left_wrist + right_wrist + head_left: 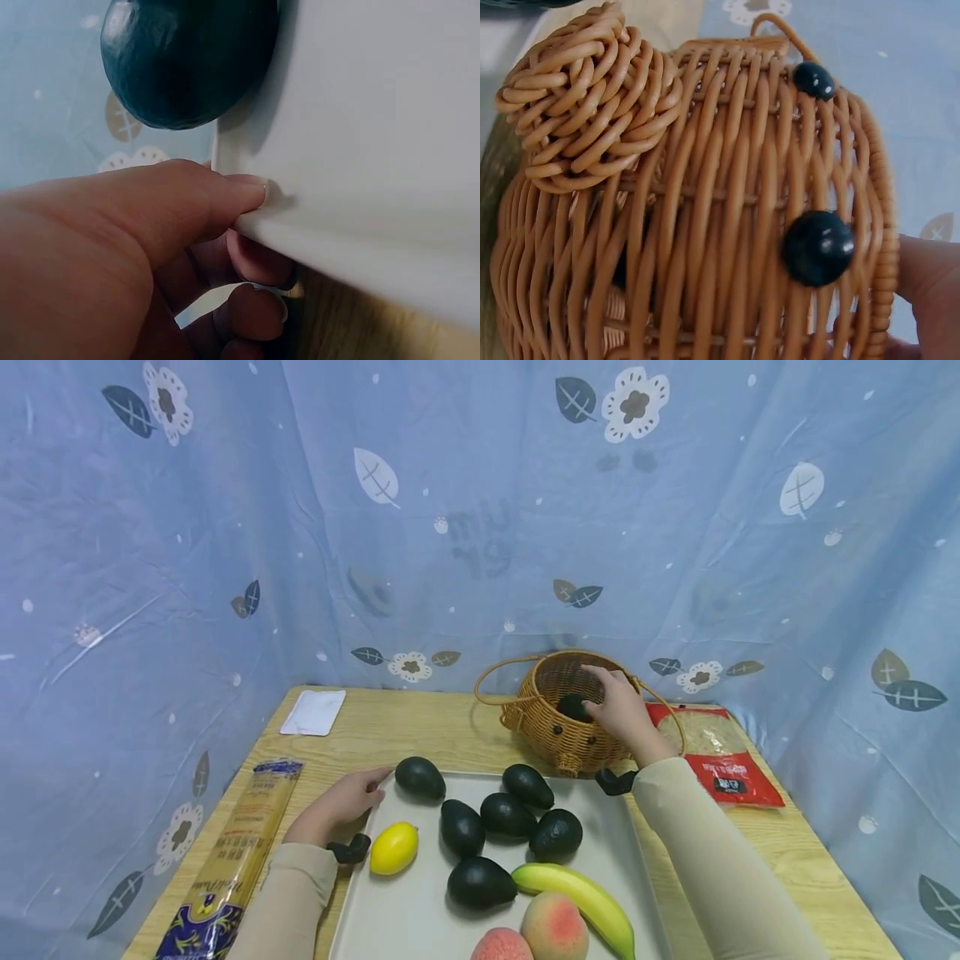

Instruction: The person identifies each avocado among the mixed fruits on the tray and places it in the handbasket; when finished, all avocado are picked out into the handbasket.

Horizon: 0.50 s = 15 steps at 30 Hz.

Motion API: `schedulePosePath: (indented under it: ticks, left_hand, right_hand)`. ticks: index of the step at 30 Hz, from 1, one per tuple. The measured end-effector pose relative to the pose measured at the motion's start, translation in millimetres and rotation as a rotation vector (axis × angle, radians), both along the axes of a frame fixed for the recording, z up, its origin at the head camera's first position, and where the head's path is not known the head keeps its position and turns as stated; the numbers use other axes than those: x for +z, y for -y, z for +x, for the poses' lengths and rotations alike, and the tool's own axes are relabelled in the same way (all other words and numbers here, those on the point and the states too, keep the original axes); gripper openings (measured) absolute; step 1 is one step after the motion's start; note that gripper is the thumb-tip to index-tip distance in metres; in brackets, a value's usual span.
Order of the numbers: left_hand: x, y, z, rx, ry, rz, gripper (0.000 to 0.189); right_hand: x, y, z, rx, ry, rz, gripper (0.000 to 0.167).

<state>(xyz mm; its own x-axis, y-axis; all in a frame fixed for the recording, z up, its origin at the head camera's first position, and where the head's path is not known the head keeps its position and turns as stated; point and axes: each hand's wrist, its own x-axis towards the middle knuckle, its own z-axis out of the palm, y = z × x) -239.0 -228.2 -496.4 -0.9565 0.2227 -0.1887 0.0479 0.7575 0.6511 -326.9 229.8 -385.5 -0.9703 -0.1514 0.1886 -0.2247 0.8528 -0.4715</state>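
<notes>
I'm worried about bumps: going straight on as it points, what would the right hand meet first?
Probably the dark avocado inside the wicker basket, close by the right hand. Depth is unclear; passing above it, the hand might meet the basket's far wall instead.

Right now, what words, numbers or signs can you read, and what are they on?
"um" over "er", faint and maybe backwards: on the light blue cloth curtain with flowers and leaves.
Curly writing and smaller print, too blurred to read: on the long golden plastic packet with a dark blue end.
White writing, too small and blurred: on the red and clear plastic packet.
</notes>
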Motion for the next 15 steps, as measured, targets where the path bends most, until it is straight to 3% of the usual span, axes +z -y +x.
schedulePosePath:
  ticks: [6, 11, 15]
  left_hand:
    - [-2.1, -2.6, 0.7, 0.009, -0.009, 0.013, 0.053]
    - [-4.1, 3.0, 9.1, 0.019, -0.013, 0.033, 0.052]
    - [-4.9, -2.4, 6.5, 0.002, -0.034, 0.039, 0.051]
  right_hand:
    - [10.0, 13.5, 19.0, 0.000, -0.111, -0.011, 0.062]
    - [6.7, 42.8, 49.6, 0.083, -0.216, 0.001, 0.053]
    - [1.0, 53.9, 68.5, 0.147, -0.286, 0.005, 0.048]
